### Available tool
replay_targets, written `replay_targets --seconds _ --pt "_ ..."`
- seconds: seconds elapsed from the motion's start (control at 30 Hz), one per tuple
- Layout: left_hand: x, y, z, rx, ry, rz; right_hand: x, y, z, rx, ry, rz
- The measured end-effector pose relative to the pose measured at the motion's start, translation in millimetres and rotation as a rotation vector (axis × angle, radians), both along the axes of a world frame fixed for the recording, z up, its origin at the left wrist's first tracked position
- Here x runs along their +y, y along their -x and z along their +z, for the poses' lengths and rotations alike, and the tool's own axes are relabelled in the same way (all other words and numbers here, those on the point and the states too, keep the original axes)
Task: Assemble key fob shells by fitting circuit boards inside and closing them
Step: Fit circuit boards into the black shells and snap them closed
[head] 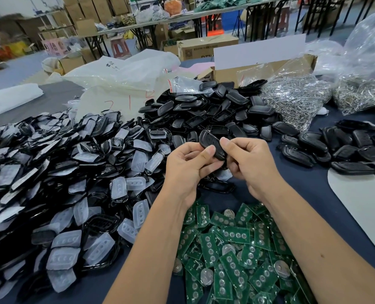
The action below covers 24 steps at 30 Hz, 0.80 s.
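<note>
Both hands meet above the green circuit boards [232, 249], left hand [187, 165] and right hand [248, 165] each pinching one black fob shell [211, 144] with curled fingers; closing likely wants halves aligned, then thumbs pressing evenly round the seam.

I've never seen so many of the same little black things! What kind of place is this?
Probably a small factory or assembly workshop. Big piles of black key fob shells and green circuit boards cover the table, cardboard boxes are stacked behind, and the person's hands hold one fob.
</note>
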State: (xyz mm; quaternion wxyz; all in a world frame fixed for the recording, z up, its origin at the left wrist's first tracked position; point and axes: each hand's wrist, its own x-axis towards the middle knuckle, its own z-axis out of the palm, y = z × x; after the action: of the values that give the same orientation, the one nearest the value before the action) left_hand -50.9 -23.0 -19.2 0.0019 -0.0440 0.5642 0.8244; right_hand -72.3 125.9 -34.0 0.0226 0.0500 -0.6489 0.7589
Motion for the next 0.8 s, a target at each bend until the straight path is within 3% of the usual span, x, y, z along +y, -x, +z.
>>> replay_targets --seconds 0.1,0.23,0.33,0.43,0.53,0.6,0.67,0.73,0.8 --pt "14.7 14.4 13.6 0.001 0.149 -0.005 2.3 1.5 -1.1 -0.063 0.074 -0.094" --pt "58.8 43.9 27.7 0.064 0.392 0.000 9.6 8.8 -0.1 -0.125 0.144 -0.411" --pt "101.0 54.2 23.8 0.184 0.649 -0.004 17.4 11.8 0.5 -0.199 0.344 -0.636" --pt "131.2 55.3 18.2 0.312 0.756 -0.047 31.9 15.1 3.6 -0.199 0.536 -0.811" --pt "129.7 59.5 11.8 0.502 1.087 0.119 44.8 20.1 7.5 -0.153 0.649 -0.894" --pt "112.5 64.8 5.2 0.532 1.405 0.204 46.6 21.2 7.3 -0.178 0.601 -0.895" --pt "93.3 70.6 -1.2 0.422 1.616 0.177 45.4 21.0 4.6 -0.202 0.521 -0.862" --pt "77.8 73.9 -3.8 0.296 1.690 0.115 43.4 20.8 2.3 -0.220 0.389 -0.820" --pt "67.1 77.8 -4.8 0.286 1.668 0.084 41.8 21.4 -0.4 -0.242 0.190 -0.747"
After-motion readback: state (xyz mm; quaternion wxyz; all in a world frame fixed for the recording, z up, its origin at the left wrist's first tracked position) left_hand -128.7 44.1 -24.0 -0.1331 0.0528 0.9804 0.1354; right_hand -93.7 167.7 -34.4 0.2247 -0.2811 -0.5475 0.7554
